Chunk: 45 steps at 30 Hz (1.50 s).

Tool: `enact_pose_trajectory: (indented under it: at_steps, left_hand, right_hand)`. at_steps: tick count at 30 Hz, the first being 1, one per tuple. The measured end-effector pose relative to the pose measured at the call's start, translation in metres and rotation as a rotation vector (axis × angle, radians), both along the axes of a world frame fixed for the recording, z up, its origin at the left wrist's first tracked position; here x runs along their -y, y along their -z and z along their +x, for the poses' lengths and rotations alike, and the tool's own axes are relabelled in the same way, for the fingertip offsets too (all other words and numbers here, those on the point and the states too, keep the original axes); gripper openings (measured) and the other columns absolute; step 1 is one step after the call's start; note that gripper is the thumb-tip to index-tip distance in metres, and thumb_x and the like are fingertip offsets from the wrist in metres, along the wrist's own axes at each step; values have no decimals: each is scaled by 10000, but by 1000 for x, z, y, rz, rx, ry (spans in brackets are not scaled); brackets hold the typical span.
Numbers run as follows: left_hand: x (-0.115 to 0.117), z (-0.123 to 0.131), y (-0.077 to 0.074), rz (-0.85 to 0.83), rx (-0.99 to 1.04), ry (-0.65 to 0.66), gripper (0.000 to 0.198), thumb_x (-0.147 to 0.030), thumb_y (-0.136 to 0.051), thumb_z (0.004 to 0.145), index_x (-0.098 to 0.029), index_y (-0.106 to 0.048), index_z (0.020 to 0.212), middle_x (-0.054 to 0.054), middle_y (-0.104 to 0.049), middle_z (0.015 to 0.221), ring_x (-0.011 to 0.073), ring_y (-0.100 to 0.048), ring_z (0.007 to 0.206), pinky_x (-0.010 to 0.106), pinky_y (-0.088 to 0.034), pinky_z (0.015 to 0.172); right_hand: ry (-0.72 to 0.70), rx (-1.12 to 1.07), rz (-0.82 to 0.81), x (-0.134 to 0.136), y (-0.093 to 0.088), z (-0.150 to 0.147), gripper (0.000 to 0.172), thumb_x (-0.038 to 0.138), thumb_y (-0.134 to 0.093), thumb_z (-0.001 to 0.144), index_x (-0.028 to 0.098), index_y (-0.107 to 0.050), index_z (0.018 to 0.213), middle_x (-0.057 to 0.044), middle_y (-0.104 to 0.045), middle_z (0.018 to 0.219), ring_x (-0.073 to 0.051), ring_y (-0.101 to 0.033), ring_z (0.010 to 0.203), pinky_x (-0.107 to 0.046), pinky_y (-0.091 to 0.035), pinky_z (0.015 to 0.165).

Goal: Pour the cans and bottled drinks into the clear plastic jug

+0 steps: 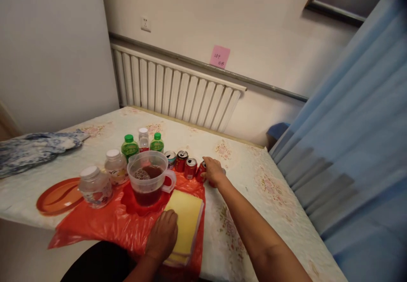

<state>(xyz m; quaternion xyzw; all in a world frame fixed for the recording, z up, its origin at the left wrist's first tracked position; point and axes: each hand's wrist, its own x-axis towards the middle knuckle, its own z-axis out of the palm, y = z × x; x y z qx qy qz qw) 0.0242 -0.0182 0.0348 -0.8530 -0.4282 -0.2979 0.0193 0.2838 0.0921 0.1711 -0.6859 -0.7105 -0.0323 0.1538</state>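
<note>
Labels first: pink note [219, 57] on the wall has two short lines of dark handwriting, can't read them for sure; print on the red cans in front of me is too small to make out, same for the decorated labels on the two white-lidded jars [95, 188] [116, 167]. My right hand [213, 171] is at the right end of the can row, fingers curled down at a red can [200, 173]; can't tell if the grip is closed on it. My wrist blocks most of another can just beside it. Left of these: a red can [190, 169], a darker red can [182, 162] and a blue-silver can [171, 159]. My left hand [163, 234] rests with bent fingers on the left edge of a yellow cloth [184, 222], folded; can't tell if it pinches it. Clear pitcher [148, 182] with brown liquid stands in a red dish [129, 203] on red plastic [104, 227], partly blocking the white-capped bottle [143, 140] between two green-capped bottles [129, 148] [157, 143]. Orange disc [55, 197] far left, radiator [178, 91] behind, blue curtain [356, 125] right
</note>
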Motion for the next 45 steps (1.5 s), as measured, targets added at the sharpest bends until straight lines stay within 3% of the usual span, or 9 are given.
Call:
enact_pose_trajectory:
  at_steps: [6,12,18,27,32,34,37,41,45]
  left_hand:
    - [1,0,-1,-65,-37,-3,186,-53,-444,850,-185,-559,912,64,-590,942,227,-542,909,381,-442,863]
    - [4,0,-7,-136,-50,-11,194,-57,-420,861,-182,-566,890,61,-581,935,222,-523,915,367,-415,883]
    - [5,0,-12,-251,-13,11,202,-84,-395,875,-170,-577,883,81,-571,936,240,-507,930,392,-400,913]
    - [0,2,-31,-549,218,92,214,-88,-443,806,-127,-604,942,132,-613,1014,254,-553,1011,428,-416,961]
    - [18,-3,-62,-728,372,219,496,-281,-531,842,-137,-460,1311,150,-590,1273,221,-598,1102,333,-492,899]
    - [32,-8,-81,-888,553,366,650,-326,-618,784,-141,-411,1371,169,-498,1399,260,-515,1245,352,-455,974]
    - [54,-13,-109,-1036,608,524,811,-291,-698,687,-145,-368,1414,162,-469,1434,285,-503,1257,375,-432,1004]
    - [77,-15,-135,-1039,510,655,796,-184,-716,630,-180,-437,1376,85,-570,1348,264,-570,1155,361,-429,1006]
    - [93,-16,-148,-978,531,614,740,-150,-695,631,-189,-472,1336,64,-581,1335,253,-549,1185,352,-405,1037]
  right_hand:
    - [17,34,-59,0,5,-12,429,95,-699,673,206,-631,1081,-94,-651,1082,-245,-572,959,-323,-369,835]
    - [-34,-5,-20,26,-10,-22,458,107,-657,697,196,-606,1143,-94,-615,1108,-235,-525,995,-313,-369,845]
    - [-95,-74,58,74,-31,-27,591,161,-699,719,184,-530,1285,-102,-593,1205,-240,-512,1078,-340,-388,940]
    - [-245,-331,150,167,-42,-31,652,99,-708,655,199,-545,1279,-98,-605,1226,-251,-544,1122,-413,-418,988]
    - [-297,-389,117,210,-49,-43,662,105,-719,648,197,-553,1282,-105,-605,1249,-251,-552,1150,-422,-410,1016]
    - [-323,-416,83,225,-53,-51,676,101,-727,644,205,-552,1289,-105,-605,1255,-250,-553,1160,-420,-416,1017]
    - [-364,-452,27,243,-61,-65,697,96,-753,633,202,-556,1293,-113,-603,1264,-253,-553,1168,-418,-423,1021]
    - [-414,-488,-12,261,-74,-82,735,92,-788,622,217,-554,1308,-104,-602,1285,-248,-546,1196,-411,-413,1046]
    - [-416,-573,2,273,-82,-89,768,93,-813,616,233,-545,1322,-94,-573,1341,-248,-514,1254,-413,-372,1096]
